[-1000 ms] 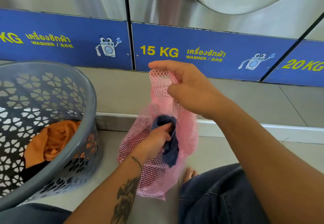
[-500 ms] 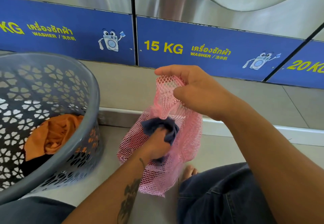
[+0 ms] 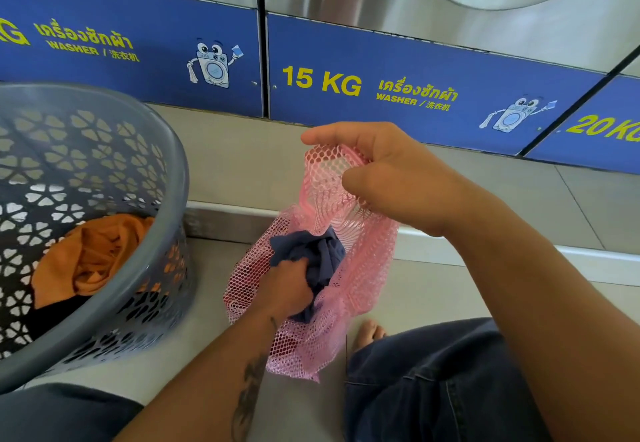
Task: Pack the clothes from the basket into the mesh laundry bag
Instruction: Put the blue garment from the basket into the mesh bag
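Between your knees, on the pale floor (image 3: 433,289), the pink mesh bag (image 3: 360,258) hangs from your right hand (image 3: 391,178), its lower end sagging beside your bare foot (image 3: 370,332) and the leg of your jeans (image 3: 433,382). Open floor runs to the right of the bag as far as the low metal step (image 3: 221,220) under the washers (image 3: 398,95); on the left the grey basket (image 3: 173,171) stands near, its rim close to the bag but not touching it. Your right hand is raised, fingers curled and clamped on the bag's top edge, thumb pointing left, holding the mouth up. Your left hand (image 3: 287,289) reaches in low from the near side, fist closed tight on the dark blue garment (image 3: 318,251), which sits bunched in the bag's mouth, partly inside. An orange garment (image 3: 93,254) lies in the basket over something dark.
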Motion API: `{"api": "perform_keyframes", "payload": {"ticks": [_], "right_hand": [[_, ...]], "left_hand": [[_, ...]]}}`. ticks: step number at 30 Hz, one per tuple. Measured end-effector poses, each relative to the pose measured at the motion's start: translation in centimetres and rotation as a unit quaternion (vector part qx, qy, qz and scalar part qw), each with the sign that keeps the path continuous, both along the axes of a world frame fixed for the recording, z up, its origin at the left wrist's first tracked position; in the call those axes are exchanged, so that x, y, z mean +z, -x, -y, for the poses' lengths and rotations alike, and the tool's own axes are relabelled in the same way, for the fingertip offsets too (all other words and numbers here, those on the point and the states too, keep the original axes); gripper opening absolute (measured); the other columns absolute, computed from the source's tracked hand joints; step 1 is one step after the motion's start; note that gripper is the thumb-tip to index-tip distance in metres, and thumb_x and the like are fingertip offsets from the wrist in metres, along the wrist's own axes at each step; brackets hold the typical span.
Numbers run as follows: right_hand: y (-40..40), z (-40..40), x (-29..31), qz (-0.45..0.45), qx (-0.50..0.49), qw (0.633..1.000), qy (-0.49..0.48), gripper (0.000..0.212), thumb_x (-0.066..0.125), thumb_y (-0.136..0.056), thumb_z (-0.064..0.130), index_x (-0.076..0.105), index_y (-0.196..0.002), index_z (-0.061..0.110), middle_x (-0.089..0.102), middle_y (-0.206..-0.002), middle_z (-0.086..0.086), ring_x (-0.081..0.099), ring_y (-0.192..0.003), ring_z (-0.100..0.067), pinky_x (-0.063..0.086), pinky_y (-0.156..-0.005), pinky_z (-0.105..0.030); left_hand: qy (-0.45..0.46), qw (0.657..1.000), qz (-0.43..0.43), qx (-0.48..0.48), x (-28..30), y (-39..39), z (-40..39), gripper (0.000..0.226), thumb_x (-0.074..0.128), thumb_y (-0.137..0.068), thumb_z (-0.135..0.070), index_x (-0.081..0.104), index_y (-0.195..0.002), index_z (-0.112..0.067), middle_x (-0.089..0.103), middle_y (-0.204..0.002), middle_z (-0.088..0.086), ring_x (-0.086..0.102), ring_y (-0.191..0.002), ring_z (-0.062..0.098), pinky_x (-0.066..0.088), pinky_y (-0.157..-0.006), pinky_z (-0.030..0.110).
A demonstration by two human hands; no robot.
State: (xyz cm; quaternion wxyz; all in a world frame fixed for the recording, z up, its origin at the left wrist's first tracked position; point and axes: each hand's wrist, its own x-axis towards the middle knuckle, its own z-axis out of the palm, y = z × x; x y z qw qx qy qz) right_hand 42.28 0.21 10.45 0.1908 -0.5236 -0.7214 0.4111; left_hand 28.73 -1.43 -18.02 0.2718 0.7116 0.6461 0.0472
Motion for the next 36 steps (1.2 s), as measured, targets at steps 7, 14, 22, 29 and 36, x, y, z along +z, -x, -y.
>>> {"api": "perform_keyframes", "payload": {"ticks": [7,14,22,29,36], "right_hand": [[0.5,1.5,1.2,-0.099,0.039,0.994,0.035,0.069,0.043,-0.078,-0.017,0.062,-0.129,0.025,0.056,-0.053,0.032,0.034,-0.04,-0.004,0.031,-0.04,-0.014],[0.4,3.8,3.2,-0.324,0.011,0.942,0.084,0.072,0.043,-0.064,-0.012,0.066,-0.124,0.019,0.055,-0.099,-0.024,0.03,-0.069,-0.053,0.015,-0.061,-0.045],[0.2,6.3,5.2,-0.307,0.001,0.951,0.034,0.07,0.038,-0.076,-0.023,0.065,-0.125,0.019,0.056,-0.099,-0.019,0.033,-0.069,-0.035,0.018,-0.056,-0.037],[0.2,7.4,6.1,-0.292,0.007,0.956,0.023,0.072,0.037,-0.078,-0.025,0.067,-0.123,0.021,0.059,-0.098,-0.018,0.035,-0.073,-0.03,0.028,-0.051,-0.029],[0.4,8.3,6.9,-0.289,0.051,0.955,0.029,0.073,0.036,-0.079,-0.028,0.065,-0.126,0.019,0.072,-0.103,-0.011,0.042,-0.075,-0.029,0.03,-0.056,-0.029]], "left_hand": [[0.003,0.932,0.281,0.229,6.3,-1.9,-3.0,0.017,0.054,-0.089,-0.026,0.059,-0.09,-0.01,0.061,-0.077,0.008,0.058,-0.073,0.026,0.038,-0.06,0.029],[0.213,0.934,0.288,-0.017,8.2,-2.3,1.8,0.024,0.043,-0.1,-0.011,0.058,-0.116,-0.021,0.055,-0.102,-0.011,0.057,-0.093,0.005,0.045,-0.096,0.024],[0.074,0.974,0.203,-0.062,6.8,0.7,4.1,0.037,0.056,-0.087,-0.01,0.065,-0.122,-0.017,0.053,-0.138,-0.008,0.048,-0.124,0.011,0.042,-0.106,0.027],[-0.049,0.978,0.114,0.17,6.1,4.9,5.4,0.024,0.05,-0.07,-0.028,0.061,-0.092,-0.03,0.062,-0.101,-0.001,0.06,-0.097,0.027,0.051,-0.075,0.036],[0.159,0.959,0.189,0.141,5.8,3.7,5.9,0.046,0.072,-0.068,-0.058,0.064,-0.104,-0.03,0.068,-0.093,-0.01,0.059,-0.078,0.007,0.045,-0.061,0.023]]}}
